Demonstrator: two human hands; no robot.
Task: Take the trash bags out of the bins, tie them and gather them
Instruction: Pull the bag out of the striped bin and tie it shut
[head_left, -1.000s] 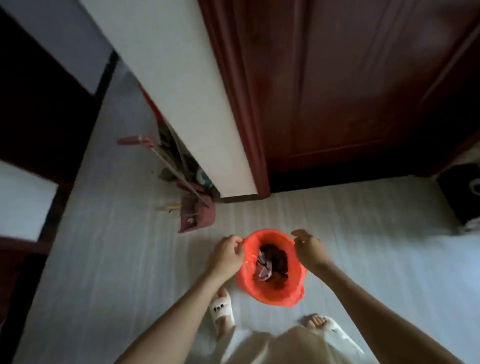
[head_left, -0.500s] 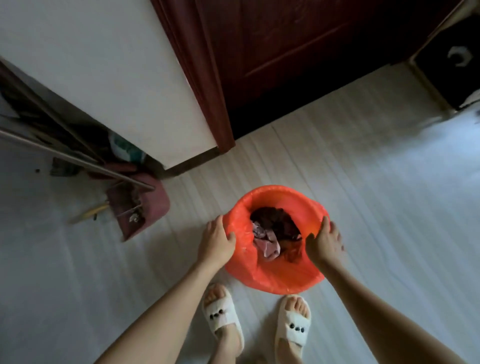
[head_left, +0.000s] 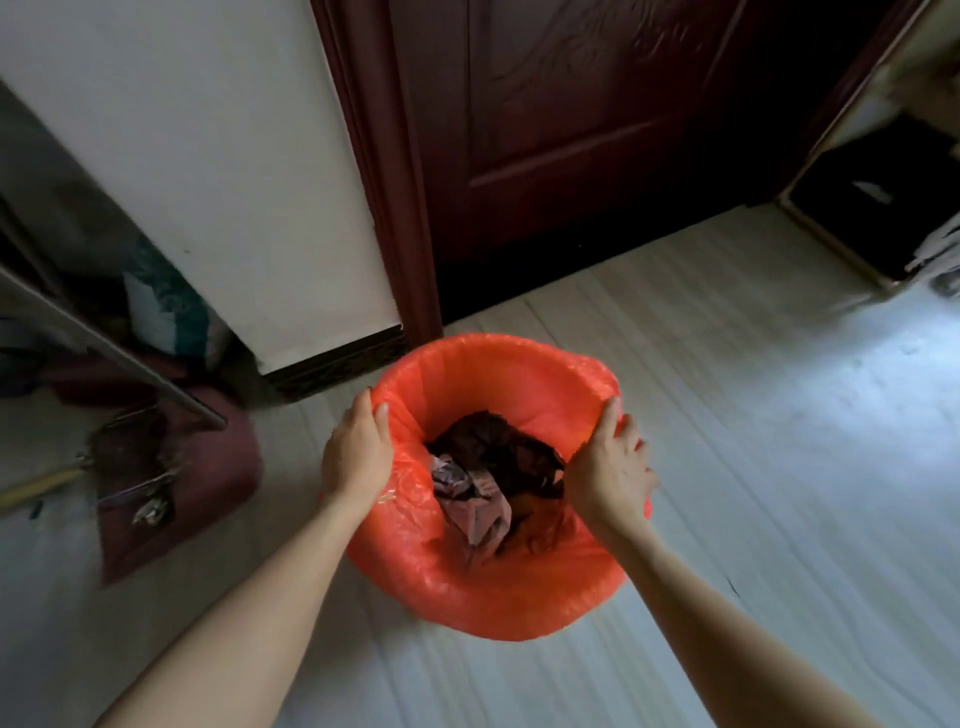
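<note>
From the head view, you stand over an orange trash bag (head_left: 498, 587) that sits on the pale floor (head_left: 753, 415) just in front of the dark wooden door (head_left: 571, 130). The bag's mouth is folded out over a round rim, so it looks as if it lines a bin, though the bin itself is hidden under the plastic. Inside lie crumpled dark and pinkish scraps of trash (head_left: 488, 483), filling only the bottom.

Your left hand (head_left: 357, 457) is closed over the left edge of the bag, thumb inside the mouth and fingers wrapped down the outside. Your right hand (head_left: 608, 470) grips the right edge the same way, fingers curled over the rim. Both hands hold plastic, on opposite sides of the opening.

To your left, against the white wall (head_left: 208, 156), a dark red dustpan (head_left: 176, 478) leans with its long handle, near the bag but not touching it. A black mat (head_left: 883, 208) lies well apart at the far right.

As for progress, you are at the very start with this bag: it appears to be seated over the rim, open and untied. What is left, as far as this view shows, is to peel the edge free, lift the bag out, draw the mouth together, knot it, and carry it to wherever you gather the bags. No other bag, tied or untied, is in sight.
</note>
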